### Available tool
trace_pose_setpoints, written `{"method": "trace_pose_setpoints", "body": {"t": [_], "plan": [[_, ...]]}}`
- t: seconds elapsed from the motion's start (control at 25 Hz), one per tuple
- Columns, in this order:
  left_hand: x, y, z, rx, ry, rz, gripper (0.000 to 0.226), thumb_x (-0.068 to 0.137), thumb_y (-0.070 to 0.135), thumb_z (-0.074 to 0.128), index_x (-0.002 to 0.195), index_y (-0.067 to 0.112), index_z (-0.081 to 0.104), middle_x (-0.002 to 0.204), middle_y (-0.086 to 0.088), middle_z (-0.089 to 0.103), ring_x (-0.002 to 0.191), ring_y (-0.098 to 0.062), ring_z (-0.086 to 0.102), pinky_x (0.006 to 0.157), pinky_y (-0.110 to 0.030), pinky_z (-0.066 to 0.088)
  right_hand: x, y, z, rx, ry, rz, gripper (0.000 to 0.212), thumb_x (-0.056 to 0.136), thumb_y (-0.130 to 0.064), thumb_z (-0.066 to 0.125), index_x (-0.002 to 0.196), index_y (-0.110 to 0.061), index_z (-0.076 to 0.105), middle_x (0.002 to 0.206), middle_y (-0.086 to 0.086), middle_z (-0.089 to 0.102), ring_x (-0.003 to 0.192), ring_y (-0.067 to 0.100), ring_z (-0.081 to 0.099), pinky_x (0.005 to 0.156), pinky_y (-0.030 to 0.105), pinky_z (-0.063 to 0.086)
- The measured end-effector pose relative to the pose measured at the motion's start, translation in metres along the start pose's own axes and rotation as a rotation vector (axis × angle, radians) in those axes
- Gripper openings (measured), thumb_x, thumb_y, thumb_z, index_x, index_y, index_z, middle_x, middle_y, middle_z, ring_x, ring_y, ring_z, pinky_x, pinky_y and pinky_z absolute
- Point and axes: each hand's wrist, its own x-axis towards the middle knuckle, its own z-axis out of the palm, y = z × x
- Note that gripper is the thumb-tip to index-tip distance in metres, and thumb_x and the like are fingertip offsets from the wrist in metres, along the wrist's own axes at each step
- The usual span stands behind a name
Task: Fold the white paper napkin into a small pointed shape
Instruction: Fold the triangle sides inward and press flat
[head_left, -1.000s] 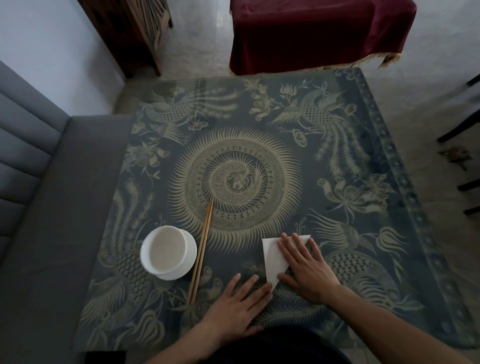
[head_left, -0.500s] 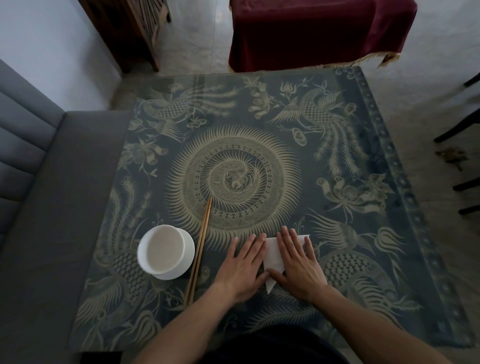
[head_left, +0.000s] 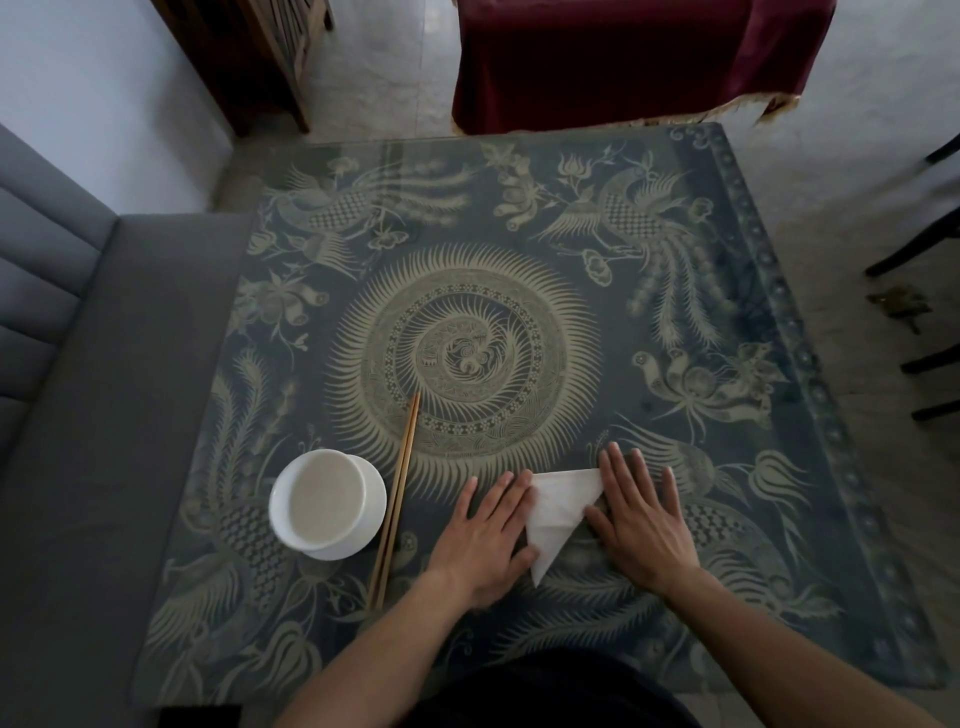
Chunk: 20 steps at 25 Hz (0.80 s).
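Head view: the white paper napkin, folded to a triangle with its tip pointing toward the person, lies flat on the tabletop right of the chopsticks, left hand and right hand each a spread, flat grip pressing its side edges; it looks light, limp, tearable, best handled at the creases.

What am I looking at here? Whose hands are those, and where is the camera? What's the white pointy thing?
The camera sits on a person's head and looks down, so you see their own two arms and hands. The left hand and the right hand lie flat, fingers straight, on either side of a white paper napkin. It is folded into a triangle whose point aims toward the person. Nothing is gripped; the hands only press at its edges. All this rests on a patterned table with birds and a big round design. To the left stand a white bowl and a pair of wooden chopsticks.
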Motion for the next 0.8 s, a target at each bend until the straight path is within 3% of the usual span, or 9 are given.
{"method": "trace_pose_setpoints", "body": {"t": [0.12, 0.24, 0.32, 0.48, 0.64, 0.8], "plan": [[0.000, 0.001, 0.001, 0.013, 0.006, -0.006, 0.073, 0.098, 0.057, 0.012, 0.153, 0.019, -0.016, 0.158, 0.004, -0.029, 0.143, -0.015, -0.029, 0.116, -0.054, -0.013, 0.000, -0.001, -0.005, 0.014, 0.023, 0.021, 0.079, 0.094, -0.065, 0.006, 0.155, -0.015, -0.003, 0.163, 0.003, -0.008, 0.147, 0.019, -0.019, 0.118, 0.049, -0.010], [-0.001, 0.001, 0.002, 0.026, 0.012, -0.004, 0.074, 0.099, 0.059, 0.012, 0.152, 0.019, -0.019, 0.158, 0.003, -0.030, 0.143, -0.015, -0.031, 0.116, -0.054, -0.014, -0.004, -0.023, -0.006, 0.033, 0.039, -0.136, 0.078, 0.098, -0.059, 0.022, 0.155, -0.010, 0.004, 0.163, 0.008, -0.003, 0.149, 0.024, -0.007, 0.117, 0.051, -0.002], [-0.001, 0.001, 0.000, 0.023, 0.009, 0.001, 0.074, 0.099, 0.060, 0.011, 0.153, 0.019, -0.017, 0.160, 0.002, -0.027, 0.143, -0.015, -0.030, 0.116, -0.054, -0.013, -0.008, -0.032, -0.003, 0.014, -0.014, -0.235, 0.077, 0.098, -0.060, 0.019, 0.155, -0.011, 0.004, 0.163, 0.006, -0.004, 0.149, 0.024, -0.006, 0.117, 0.050, -0.001], [-0.016, 0.002, 0.002, 0.036, 0.028, 0.111, 0.073, 0.099, 0.056, 0.020, 0.156, 0.017, -0.004, 0.164, -0.002, -0.010, 0.147, -0.016, -0.020, 0.117, -0.056, -0.008, -0.009, -0.032, 0.001, -0.015, -0.069, -0.230, 0.080, 0.095, -0.064, 0.013, 0.154, -0.015, -0.010, 0.161, 0.002, -0.019, 0.145, 0.018, -0.023, 0.117, 0.047, -0.009], [-0.049, -0.007, 0.018, 0.099, 0.051, 0.304, 0.075, 0.097, 0.056, 0.033, 0.157, 0.016, 0.010, 0.164, -0.003, 0.003, 0.150, -0.021, -0.002, 0.113, -0.054, 0.003, -0.009, -0.033, -0.002, 0.010, -0.068, -0.223, 0.081, 0.095, -0.064, 0.019, 0.155, -0.015, -0.005, 0.162, 0.003, -0.013, 0.146, 0.019, -0.019, 0.116, 0.047, -0.009], [-0.058, -0.018, 0.023, 0.157, 0.082, 0.397, 0.071, 0.096, 0.055, 0.038, 0.156, 0.021, 0.018, 0.164, -0.003, 0.012, 0.149, -0.026, 0.013, 0.112, -0.054, 0.010, -0.008, -0.032, -0.001, 0.014, -0.076, -0.228, 0.083, 0.093, -0.067, 0.016, 0.153, -0.018, -0.015, 0.159, 0.000, -0.024, 0.144, 0.017, -0.026, 0.116, 0.047, -0.012]]}}
